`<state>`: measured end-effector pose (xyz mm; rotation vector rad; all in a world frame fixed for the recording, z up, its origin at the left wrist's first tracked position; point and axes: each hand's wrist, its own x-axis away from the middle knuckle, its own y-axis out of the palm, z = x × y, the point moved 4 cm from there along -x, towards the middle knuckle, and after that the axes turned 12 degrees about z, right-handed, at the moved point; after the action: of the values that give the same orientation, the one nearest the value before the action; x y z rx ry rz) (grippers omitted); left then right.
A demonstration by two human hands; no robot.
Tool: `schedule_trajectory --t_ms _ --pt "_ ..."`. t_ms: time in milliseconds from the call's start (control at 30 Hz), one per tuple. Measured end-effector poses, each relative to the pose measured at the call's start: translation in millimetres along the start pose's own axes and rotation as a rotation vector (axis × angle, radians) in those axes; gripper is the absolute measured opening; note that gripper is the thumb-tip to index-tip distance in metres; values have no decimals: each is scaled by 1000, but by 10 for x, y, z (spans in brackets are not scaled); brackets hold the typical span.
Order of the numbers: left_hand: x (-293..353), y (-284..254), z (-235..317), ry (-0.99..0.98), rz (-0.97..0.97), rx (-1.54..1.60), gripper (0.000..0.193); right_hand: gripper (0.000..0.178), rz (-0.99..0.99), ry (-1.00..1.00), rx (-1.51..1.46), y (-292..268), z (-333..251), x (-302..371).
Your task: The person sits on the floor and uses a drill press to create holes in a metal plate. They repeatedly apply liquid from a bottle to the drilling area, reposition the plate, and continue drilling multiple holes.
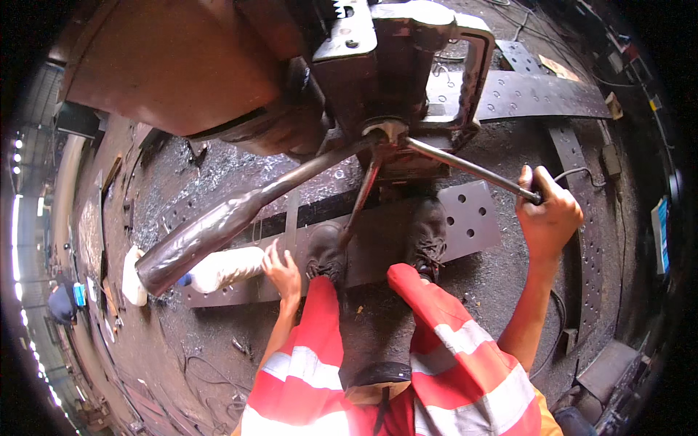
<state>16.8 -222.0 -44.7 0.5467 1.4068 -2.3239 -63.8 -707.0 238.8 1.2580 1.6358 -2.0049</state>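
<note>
A dark drill press stands ahead of me, with spoke handles fanning out from its hub. My right hand is closed round the outer end of the right-hand spoke. Toward the left, another spoke carries a wide, dented metal pipe. A third, reddish spoke points down toward my shoes. My left hand has its fingers apart beside a white plastic bottle with a blue cap, lying on its side partly behind the pipe. Whether the fingertips touch the bottle I cannot tell.
Under my shoes lies a drilled steel plate. More perforated plates rest at the far right, and a long strip runs down the right side. Another white container sits left of the pipe. Metal shavings and cables litter the floor.
</note>
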Motion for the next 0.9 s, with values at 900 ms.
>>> schedule_trajectory --t_ms 900 --pt "-1727 -1171 1750 -1006 49 1945 28 54 -348 49 -735 322 -570 809"
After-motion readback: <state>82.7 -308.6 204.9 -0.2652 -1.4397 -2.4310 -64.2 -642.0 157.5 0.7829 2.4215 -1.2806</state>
